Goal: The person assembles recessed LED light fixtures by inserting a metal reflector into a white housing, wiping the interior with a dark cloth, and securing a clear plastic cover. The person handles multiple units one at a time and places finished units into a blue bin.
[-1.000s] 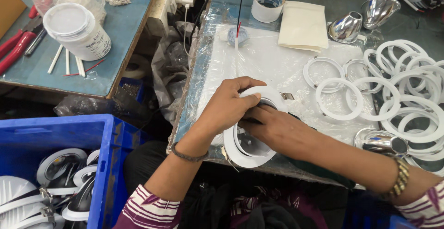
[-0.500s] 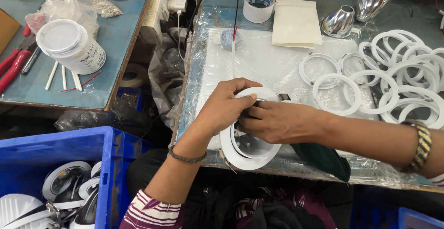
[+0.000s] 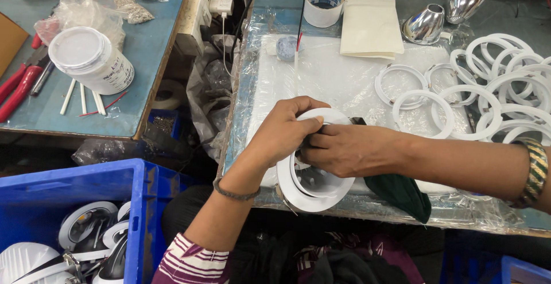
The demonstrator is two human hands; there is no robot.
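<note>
On the bench, largest first:
bench [image 3: 321,83]: covered with clear plastic sheet; white pad laid under the work area.
crate [image 3: 69,192]: blue, set low at left, filled with white housings.
rings [image 3: 493,89]: white, piled loose at right of bench, well apart from the hands.
housing [image 3: 313,189]: white round lamp housing, held at the near bench edge, tilted toward the camera, inner cup seen.
left hand [image 3: 284,132]: curled over the housing's top rim, fingers closed on it, thumb side toward the right hand.
right hand [image 3: 344,149]: laid across the housing's upper face, fingers bent and pressed onto it beside the left fingertips; whether anything small is pinched cannot be told.
cloth [image 3: 402,195]: dark green, seen under the right forearm, hung over the bench edge.
paper [image 3: 370,28]: cream stack at the far side.
reflectors [image 3: 445,14]: two chrome cones, right of the paper.
jar [image 3: 92,60]: white, lidded, on the left table.
tape [image 3: 323,3]: roll, just left of the paper.
pliers [image 3: 20,86]: red handles, far left.
</note>
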